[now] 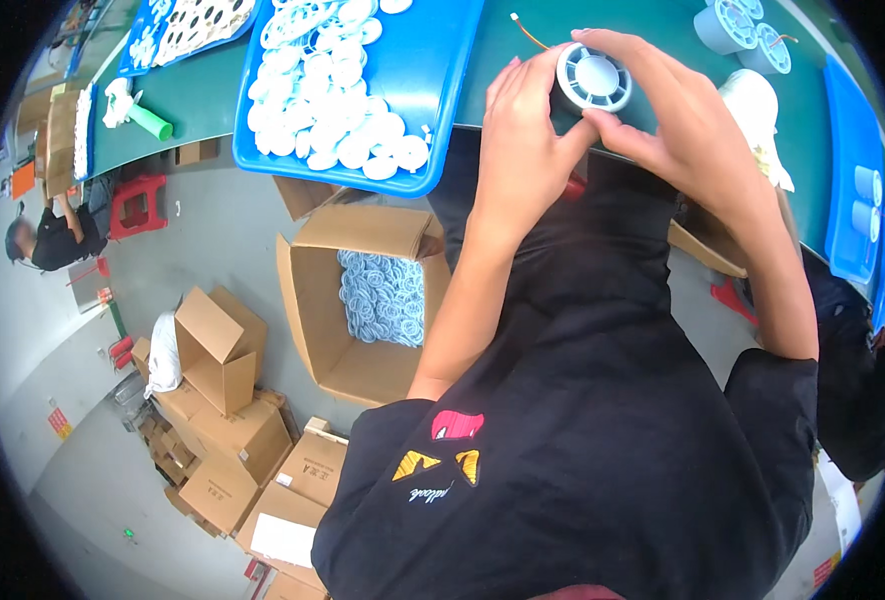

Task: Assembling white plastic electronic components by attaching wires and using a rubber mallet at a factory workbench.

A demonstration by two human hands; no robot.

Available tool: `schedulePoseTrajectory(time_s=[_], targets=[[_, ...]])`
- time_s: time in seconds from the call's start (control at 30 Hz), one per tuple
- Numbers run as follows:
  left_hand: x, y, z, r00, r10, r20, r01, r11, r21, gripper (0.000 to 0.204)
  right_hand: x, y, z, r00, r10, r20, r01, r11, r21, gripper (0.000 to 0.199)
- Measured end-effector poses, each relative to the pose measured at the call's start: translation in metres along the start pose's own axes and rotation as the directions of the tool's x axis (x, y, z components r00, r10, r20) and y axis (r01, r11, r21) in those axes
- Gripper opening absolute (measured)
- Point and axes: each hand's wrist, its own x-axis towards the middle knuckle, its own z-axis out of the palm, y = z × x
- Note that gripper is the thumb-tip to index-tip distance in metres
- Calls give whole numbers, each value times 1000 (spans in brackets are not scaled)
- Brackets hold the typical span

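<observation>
A round, pale grey-blue plastic housing is held between my two hands over the green table's near edge. Slots ring its flat centre, which faces up. My left hand closes on its left side, the thumb below and the fingers partly hidden behind. On the other side my right hand curls round it, with thumb at the lower rim and index finger at the top. Thin orange-red wires with a small white plug stick out beyond my left fingers. Similar cup-shaped housings stand on the table at the far right.
A blue tray of white round parts overhangs the table at left. Another blue tray holds cups at right. Below sits an open carton of light-blue rings. Stacked cartons, a red stool and a person are at left.
</observation>
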Motion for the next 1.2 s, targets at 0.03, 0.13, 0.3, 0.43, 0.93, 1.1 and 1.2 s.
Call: schedulePoseTrajectory(time_s=[0.03,0.13,0.3,0.43,0.93,1.1,1.2], targets=[[-1,0,-1,1000,3,13,-3,1000,-7,56,0,0,-1,1000,-4,-1,4,1000,2,58],[-3,-1,-1,998,38,44,-40,998,45,68,0,-1,-3,999,34,25,-36,997,63,59],[-14,12,33,980,102,-170,-97,995,37,83,-1,-10,0,996,83,-44,-76,988,138,50],[-10,13,58,944,92,-318,-78,995,56,69,-8,-8,-11,986,66,-150,-67,998,2,50],[12,6,-2,995,-91,42,98,969,-225,66,-102,33,-26,731,507,-456,-606,790,-93,74],[14,2,-10,997,-24,75,37,985,-171,68,-56,-24,-57,825,559,-84,-503,794,341,49],[14,-6,-16,994,20,108,-8,994,-105,74,-22,-27,-54,783,619,61,-603,733,313,58]])
